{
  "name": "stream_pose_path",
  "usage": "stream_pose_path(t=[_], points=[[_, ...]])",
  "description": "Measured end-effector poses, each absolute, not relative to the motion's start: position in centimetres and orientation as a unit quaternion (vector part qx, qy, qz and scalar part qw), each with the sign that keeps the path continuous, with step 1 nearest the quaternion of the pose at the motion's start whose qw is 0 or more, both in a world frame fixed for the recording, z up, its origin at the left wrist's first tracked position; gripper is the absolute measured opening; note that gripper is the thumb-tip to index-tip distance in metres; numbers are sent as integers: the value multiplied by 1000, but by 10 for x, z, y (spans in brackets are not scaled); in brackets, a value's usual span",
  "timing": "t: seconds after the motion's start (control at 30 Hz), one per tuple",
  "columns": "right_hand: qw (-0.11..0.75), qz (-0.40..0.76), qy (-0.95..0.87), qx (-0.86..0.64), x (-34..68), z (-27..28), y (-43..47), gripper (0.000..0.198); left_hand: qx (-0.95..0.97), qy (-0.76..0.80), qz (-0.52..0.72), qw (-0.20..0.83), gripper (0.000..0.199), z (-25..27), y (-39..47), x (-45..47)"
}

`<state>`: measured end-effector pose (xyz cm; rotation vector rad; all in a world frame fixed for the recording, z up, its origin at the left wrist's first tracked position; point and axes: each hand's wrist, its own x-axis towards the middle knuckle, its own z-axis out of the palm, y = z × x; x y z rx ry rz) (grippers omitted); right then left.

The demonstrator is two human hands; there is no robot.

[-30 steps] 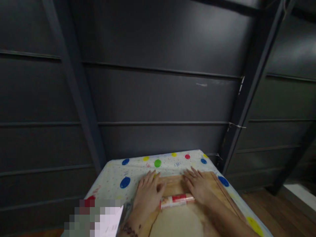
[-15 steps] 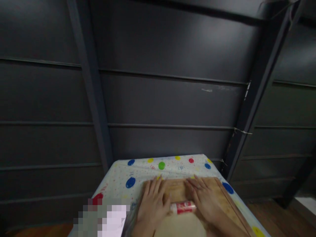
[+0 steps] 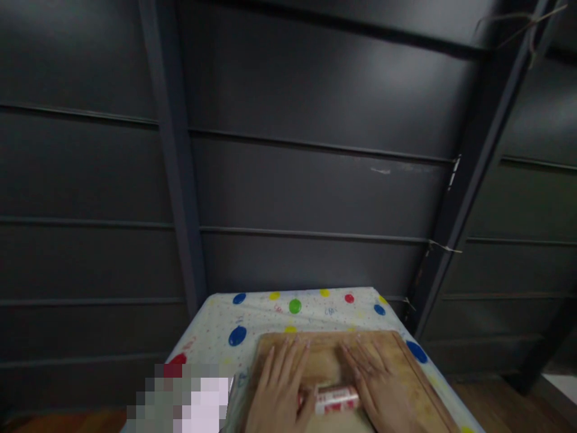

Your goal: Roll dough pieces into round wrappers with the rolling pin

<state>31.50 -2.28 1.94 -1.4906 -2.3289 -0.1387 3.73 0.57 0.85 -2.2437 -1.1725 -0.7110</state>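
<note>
Wooden board [image 3: 324, 361] is the reference here. Printed cylinder [image 3: 336, 399], red and white label, lies on its side over the board's near half, between the two hands. Long axis runs left-right, roughly parallel to the board's far edge, with the right end tipped slightly toward that edge; both ends go under the hands, so can't say which end is which. Left hand [image 3: 276, 400]: palm down over the board's left part, fingers straight and slightly spread, pointing at the far edge, thumb out against the cylinder's left portion. Right hand [image 3: 383, 394]: palm down over the board's right part, fingers long and loosely fanned, angled toward the far edge and a bit left, covering the cylinder's right end. Both hands laid flat, not wrapped round it; contact under the palms hidden. Pale dough sheet [image 3: 333, 423] just shows on the near side of the cylinder, cut by the frame. Under the board: white tablecloth [image 3: 265, 316] with coloured dots. Left of the board, a pale item [image 3: 205, 403], pixelated, can't identify. Beyond the board's far side: dark panelled wall [image 3: 306, 186].
</note>
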Motion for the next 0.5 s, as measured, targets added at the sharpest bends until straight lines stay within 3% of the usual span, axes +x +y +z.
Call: stream_pose_path(t=[0.1,0.23,0.43,0.5], points=[[161,-33,-806,-568,299,42,16,47,-821,-499,-215,176,53,27,32,47],[139,-24,-810,-569,291,55,36,47,-799,-550,-211,118,58,40,38,50],[189,77,-851,-483,325,45,-26,47,-804,-453,-303,238,73,-40,-22,60],[182,123,-863,-456,339,46,-42,47,-774,-471,-327,268,67,-74,-35,72]])
